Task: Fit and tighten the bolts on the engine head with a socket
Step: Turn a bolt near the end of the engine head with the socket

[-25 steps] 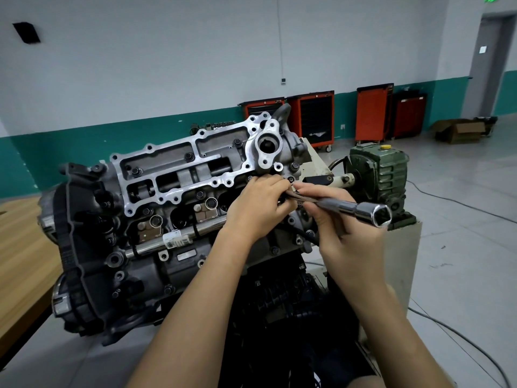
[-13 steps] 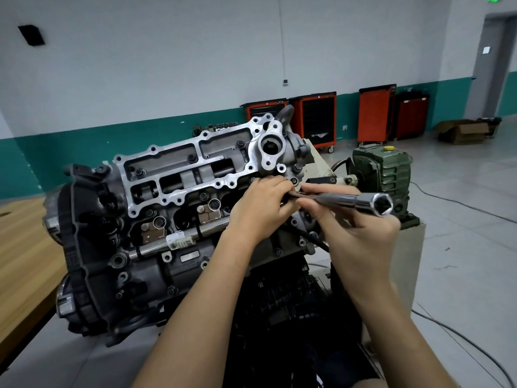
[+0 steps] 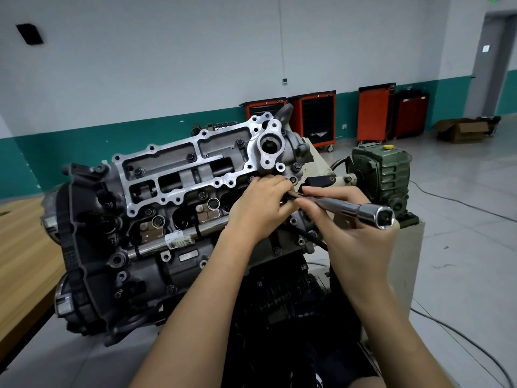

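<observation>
a large dark grey and silver metal engine head [image 3: 173, 208] is being shown tilted, its pale machined frame facing up. a green cast metal gearbox [image 3: 383, 175] is being shown just beside its right end, and red tool cabinets [image 3: 316, 119] well apart by the wall. a long chrome socket tool [image 3: 361, 212] is being gripped by the right hand [image 3: 358, 247], its open socket end pointing away from the head and its thin tip reaching the head's right end. the left hand [image 3: 260, 211] is being held with fingers curled at that tip; whether anything is being pinched cannot be told. dark bolt heads [image 3: 191, 156] are sitting in the frame.
</observation>
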